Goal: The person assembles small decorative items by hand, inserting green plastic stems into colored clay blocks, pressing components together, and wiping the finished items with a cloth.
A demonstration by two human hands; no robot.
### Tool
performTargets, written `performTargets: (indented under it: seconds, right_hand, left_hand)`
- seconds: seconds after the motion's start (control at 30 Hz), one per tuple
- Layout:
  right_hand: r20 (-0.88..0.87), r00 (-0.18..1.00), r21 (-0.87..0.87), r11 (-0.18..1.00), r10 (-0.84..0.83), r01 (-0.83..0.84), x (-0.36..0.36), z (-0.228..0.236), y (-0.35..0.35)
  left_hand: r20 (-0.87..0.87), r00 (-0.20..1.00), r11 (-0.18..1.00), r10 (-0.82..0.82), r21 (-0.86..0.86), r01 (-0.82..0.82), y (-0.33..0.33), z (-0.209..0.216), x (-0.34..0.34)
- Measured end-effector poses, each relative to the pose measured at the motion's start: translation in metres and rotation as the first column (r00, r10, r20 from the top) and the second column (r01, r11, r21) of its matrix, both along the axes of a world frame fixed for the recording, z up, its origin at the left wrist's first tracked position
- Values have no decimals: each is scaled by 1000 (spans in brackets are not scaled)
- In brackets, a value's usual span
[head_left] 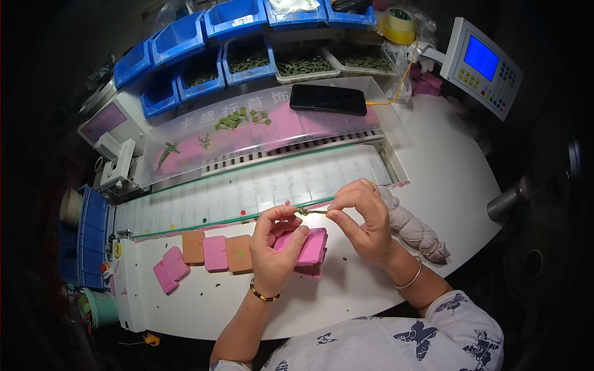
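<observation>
The white bench (204, 318) spreads widest, with a long pale belt (185, 207) edged in green lying across it. Above its near part, the left hand (278, 244) is closed on a pink block (314, 246), while the right hand (362, 216) has thumb and forefinger pinched together on a slim green piece (314, 212). A tan block (193, 248) rests off to the left. Smallest, the green piece bridges both hands' fingertips (its finer shape is too tiny to make out).
</observation>
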State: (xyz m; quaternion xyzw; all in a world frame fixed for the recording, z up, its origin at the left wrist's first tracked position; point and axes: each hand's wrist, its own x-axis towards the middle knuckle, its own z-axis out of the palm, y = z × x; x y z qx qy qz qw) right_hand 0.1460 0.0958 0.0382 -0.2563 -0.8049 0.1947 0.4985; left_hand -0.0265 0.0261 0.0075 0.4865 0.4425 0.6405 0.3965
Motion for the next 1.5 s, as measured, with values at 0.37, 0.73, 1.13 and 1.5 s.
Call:
performTargets:
  seconds: [0.37, 0.73, 1.13, 1.5]
  right_hand:
    - [-56, 998, -68, 997, 41, -45, 0, -2, 1]
    - [-192, 976, -260, 953, 105, -153, -3, -5, -2]
    - [-305, 918, -424, 827, 254, -370, -3, -10, -5]
    - [-205, 936, -343, 875, 286, -342, -5, -8, -8]
  left_hand:
    - [44, 999, 1000, 20, 2, -21, -2, 1, 1]
    - [57, 998, 1000, 10, 6, -10, -1, 2, 0]
    - [96, 990, 995, -99, -7, 100, -4, 1, 3]
    - [130, 984, 992, -124, 23, 122, -4, 0, 2]
